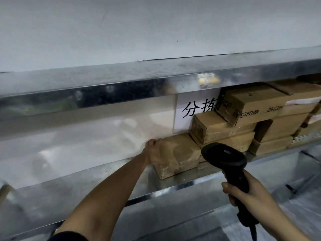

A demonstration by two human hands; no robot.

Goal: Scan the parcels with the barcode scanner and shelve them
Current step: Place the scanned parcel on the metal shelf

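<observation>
Head view, only one available; much of it is motion-blurred. Left hand (154, 152) reaches in to the metal shelf (173, 181) and its grip wraps the left end of a brown parcel (178, 153), fingers curled over the top edge, palm against the side. That parcel sits on the shelf, its right end close to or touching the stack beside it. Right hand (250, 192) has a closed grip round the handle of the black barcode scanner (225, 157), head raised toward the parcels, cable trailing down.

Risks, as judged from here:
- Pushing the parcel further right could nudge the stacked cartons (224, 129). The top carton (250, 105) sits tilted and overhangs the one below, so a knock may tip it off.
- The parcel's front corner lies near the shelf lip; a one-handed shove at one end could swing it out over the edge.
- Scanner head hangs just in front of the stack and could clip it.

Around: a white sign with black characters (192, 110) stands behind the cartons, partly hidden. More cartons (284, 129) fill the shelf to the right, blocking that way. Upper shelf edge (121, 87) overhangs, limiting headroom.
</observation>
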